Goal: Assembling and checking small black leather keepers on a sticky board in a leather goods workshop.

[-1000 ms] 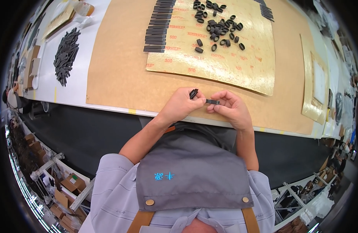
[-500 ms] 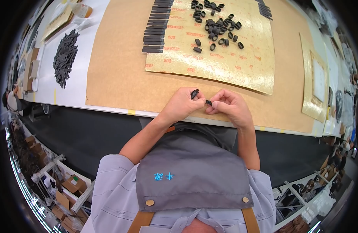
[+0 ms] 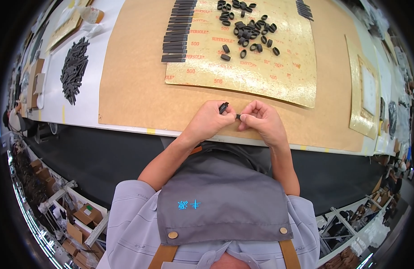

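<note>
Over the near edge of a white-topped table, the left hand and the right hand almost meet, each pinching a narrow black strip between thumb and fingers. A black piece also protrudes above the left thumb; whether it belongs to the same strip cannot be told. One second ago a longer length of strip was exposed at the right fingertips; the right thumb has since moved closer to the left hand and covers most of it.

Beneath the hands, brown paper covers much of the tabletop. On it rests a glossy golden sheet with red print, bearing scattered black oval loops. Flat black strips are ranked along its left edge, with a smaller group at the upper right corner.

Farther left, a heap of short black strips lies on the white surface. Cardboard boxes occupy racking at lower left; another person is partly visible at the far left.
</note>
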Tool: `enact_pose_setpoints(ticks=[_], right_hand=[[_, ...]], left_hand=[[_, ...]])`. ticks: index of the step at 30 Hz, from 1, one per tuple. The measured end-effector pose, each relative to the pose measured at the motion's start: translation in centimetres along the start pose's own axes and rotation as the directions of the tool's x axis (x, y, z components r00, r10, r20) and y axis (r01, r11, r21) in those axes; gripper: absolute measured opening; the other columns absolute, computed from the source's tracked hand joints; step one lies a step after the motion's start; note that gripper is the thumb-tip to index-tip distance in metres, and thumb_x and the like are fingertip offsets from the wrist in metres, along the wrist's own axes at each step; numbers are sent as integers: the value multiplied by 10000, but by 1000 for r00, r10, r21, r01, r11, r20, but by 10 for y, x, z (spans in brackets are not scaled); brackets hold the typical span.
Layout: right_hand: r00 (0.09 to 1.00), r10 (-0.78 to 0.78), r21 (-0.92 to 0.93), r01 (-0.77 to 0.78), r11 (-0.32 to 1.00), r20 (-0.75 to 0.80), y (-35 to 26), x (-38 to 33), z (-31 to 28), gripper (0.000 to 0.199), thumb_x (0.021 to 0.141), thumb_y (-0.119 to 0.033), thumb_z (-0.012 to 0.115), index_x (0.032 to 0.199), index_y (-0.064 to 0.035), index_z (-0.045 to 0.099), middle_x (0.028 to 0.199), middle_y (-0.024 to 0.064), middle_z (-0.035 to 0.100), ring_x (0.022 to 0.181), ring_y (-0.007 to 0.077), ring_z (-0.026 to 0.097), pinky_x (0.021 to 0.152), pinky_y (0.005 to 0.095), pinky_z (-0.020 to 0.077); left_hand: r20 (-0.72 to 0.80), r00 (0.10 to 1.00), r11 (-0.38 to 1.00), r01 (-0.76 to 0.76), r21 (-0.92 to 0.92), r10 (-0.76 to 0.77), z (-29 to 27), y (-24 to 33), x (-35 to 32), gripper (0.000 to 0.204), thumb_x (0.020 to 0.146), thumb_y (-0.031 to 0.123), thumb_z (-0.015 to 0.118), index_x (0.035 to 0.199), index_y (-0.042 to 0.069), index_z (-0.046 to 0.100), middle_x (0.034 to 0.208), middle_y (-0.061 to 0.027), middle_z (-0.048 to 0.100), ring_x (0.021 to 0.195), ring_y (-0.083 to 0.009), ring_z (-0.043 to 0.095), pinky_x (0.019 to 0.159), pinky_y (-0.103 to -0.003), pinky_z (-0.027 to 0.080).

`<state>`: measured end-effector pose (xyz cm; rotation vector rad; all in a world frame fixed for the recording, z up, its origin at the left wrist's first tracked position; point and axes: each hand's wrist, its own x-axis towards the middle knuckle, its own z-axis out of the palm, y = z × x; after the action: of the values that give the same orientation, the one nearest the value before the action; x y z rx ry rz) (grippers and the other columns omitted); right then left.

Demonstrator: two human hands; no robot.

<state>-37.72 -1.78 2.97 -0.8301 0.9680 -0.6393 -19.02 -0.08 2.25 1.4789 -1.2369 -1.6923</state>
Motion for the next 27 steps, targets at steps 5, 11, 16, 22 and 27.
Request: enact_pose_setpoints(ticks=[5, 11, 16, 22, 27], right_hand=[[1000, -8, 4, 8, 1000, -1, 1, 0, 0, 98, 811, -34, 622, 848, 6, 540, 753, 60, 609, 655, 115, 627, 627, 229, 519], [1000, -12, 4, 12, 1000, 0, 4, 1, -1, 94, 812, -32, 619, 846, 6, 540, 752, 61, 611, 651, 114, 627, 622, 227, 518], [1000, -6, -1, 6, 1000, -2, 4, 2, 0, 91, 812, -31, 616, 845, 6, 539, 752, 61, 611, 648, 114, 626, 620, 226, 516], [1000, -12, -13, 12, 1000, -6, 5, 2, 0, 91, 811, -29, 616, 840, 6, 537, 742, 56, 607, 644, 110, 624, 611, 227, 516], [1000, 1, -29, -2, 1000, -4, 5, 1, 4, 95, 822, -10, 613, 854, 9, 526, 768, 58, 584, 642, 109, 610, 634, 249, 531]], left_hand=[[2, 1000, 1000, 9, -1, -9, 0, 2, 0, 130, 802, 139, 613, 754, 19, 601, 643, 56, 488, 612, -32, 405, 534, -224, 333], [4, 1000, 1000, 12, -4, -12, 0, 1, -1, 126, 801, 138, 615, 750, 23, 598, 639, 61, 479, 605, -31, 395, 527, -223, 324], [7, 1000, 1000, 12, -9, -12, 0, 3, -1, 120, 798, 133, 614, 749, 24, 599, 638, 62, 474, 601, -31, 388, 523, -222, 319], [4, 1000, 1000, 3, -4, -3, 0, 0, 0, 114, 797, 129, 613, 755, 24, 601, 639, 65, 471, 598, -29, 384, 517, -219, 314], [34, 999, 1000, 18, 6, -19, 0, 5, -2, 112, 798, 129, 613, 757, 25, 600, 641, 67, 471, 595, -27, 381, 512, -219, 314]])
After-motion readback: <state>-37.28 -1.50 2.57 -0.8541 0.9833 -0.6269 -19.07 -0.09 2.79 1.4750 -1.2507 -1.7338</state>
